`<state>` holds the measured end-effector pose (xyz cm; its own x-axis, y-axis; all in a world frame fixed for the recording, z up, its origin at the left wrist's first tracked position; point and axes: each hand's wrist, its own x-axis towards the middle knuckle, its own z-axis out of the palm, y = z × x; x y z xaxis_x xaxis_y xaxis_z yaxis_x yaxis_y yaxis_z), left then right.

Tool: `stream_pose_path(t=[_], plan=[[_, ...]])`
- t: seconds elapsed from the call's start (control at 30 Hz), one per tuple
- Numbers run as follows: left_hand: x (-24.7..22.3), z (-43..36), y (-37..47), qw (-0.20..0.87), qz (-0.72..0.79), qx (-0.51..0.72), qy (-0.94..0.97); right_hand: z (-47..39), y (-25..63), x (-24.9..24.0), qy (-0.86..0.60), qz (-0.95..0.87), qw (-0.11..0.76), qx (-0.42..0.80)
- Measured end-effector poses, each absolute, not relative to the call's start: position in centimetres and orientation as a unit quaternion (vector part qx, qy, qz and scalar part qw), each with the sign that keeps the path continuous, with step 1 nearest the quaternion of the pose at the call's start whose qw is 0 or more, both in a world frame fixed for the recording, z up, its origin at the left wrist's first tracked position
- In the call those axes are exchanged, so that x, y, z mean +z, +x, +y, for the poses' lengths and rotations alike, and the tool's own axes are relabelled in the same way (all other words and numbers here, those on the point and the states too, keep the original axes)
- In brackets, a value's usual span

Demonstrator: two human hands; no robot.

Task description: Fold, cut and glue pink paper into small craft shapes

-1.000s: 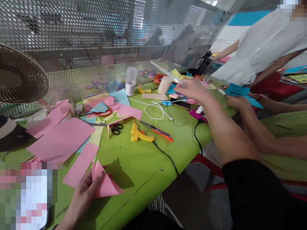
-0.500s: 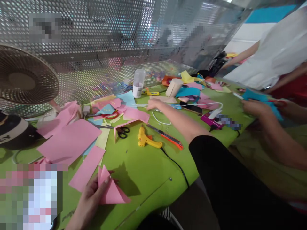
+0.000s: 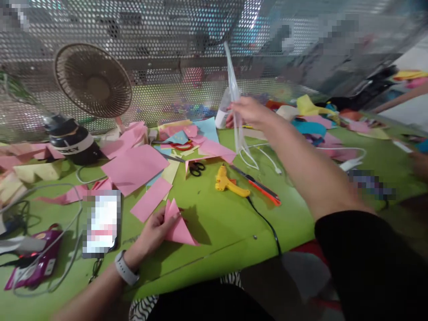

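Through the head camera I have the left hand (image 3: 155, 229) low over the green table (image 3: 227, 227), its fingers pinched on a folded pink paper (image 3: 180, 232) that stands up in a point near the table's front edge; the thumb presses the near face and the other fingers sit mostly behind it. A pale watch (image 3: 126, 268) circles that wrist. The right hand (image 3: 249, 111) reaches out towards the back, fingers closed around a bunch of long clear sticks (image 3: 232, 73), which I see held nearly upright in front of a bottle (image 3: 221, 117), their lower ends close to a white cable. Between the two hands I have a yellow glue gun (image 3: 222, 179) lying on its side, with an orange-handled cutter (image 3: 263, 192) just beside it and black-handled scissors (image 3: 191, 169) to its left, partly behind a raised pink strip. A narrow pink piece (image 3: 152, 200) and a larger pink sheet (image 3: 135, 168) lie beyond the left hand. Farther left I see a blurred-out phone (image 3: 102, 223), a purple power strip (image 3: 42, 263) and a fan (image 3: 96, 89) before the perforated panel (image 3: 160, 73).
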<state>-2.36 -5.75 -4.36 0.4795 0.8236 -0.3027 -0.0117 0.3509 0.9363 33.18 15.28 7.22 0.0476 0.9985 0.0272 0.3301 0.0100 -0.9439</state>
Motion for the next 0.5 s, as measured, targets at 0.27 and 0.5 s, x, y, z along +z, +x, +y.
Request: stream_pose_path(t=[0.27,0.5], plan=[[-4.6,-5.9,-2.4,0.727,0.379,0.319,0.476,16.7,17.2,6.0,-0.549,-0.563,0.350,0.509],[-4.8,-5.4,-2.5,0.729,0.396,0.304,0.468,20.0,12.5,5.1,-0.531,-0.604,0.351,0.480]])
